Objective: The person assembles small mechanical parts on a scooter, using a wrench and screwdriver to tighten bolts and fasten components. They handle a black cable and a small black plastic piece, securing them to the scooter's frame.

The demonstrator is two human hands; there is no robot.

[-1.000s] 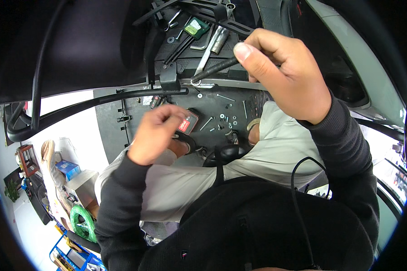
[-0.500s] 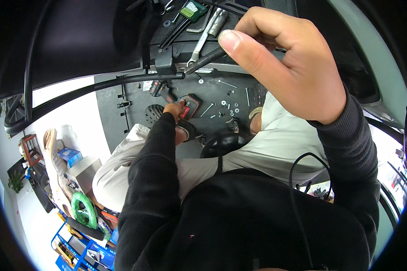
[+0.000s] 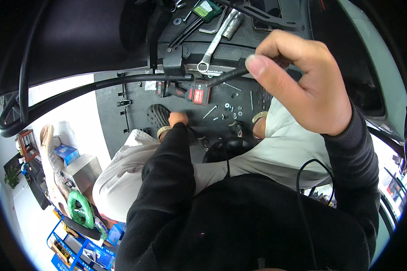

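High on the right, my right hand [image 3: 298, 79] is closed, pinching a black threaded rod [image 3: 230, 76] between thumb and fingers. The rod points down to the left, and its free end overlaps the drill's battery in view. My left hand [image 3: 178, 119] is lower, near my left shoe, with its fingers curled in and their undersides hidden. Nothing shows in it. Just beyond it, a cordless drill [image 3: 178, 91] with a red and black battery lies on the dark floor mat, apart from the hand.
A combination wrench [image 3: 210, 53], a socket [image 3: 233, 27] and a green-holdered hex key set [image 3: 205, 11] lie on the dark ledge ahead. Several bolts, nuts and washers [image 3: 227, 105] are scattered on the mat. A black bar [image 3: 117, 82] crosses at left, ending at a bracket [image 3: 173, 62].
My left hand has let go of the drill and drawn back toward me; the drill now lies farther forward. My right hand, still holding the rod, appears lower and farther right.
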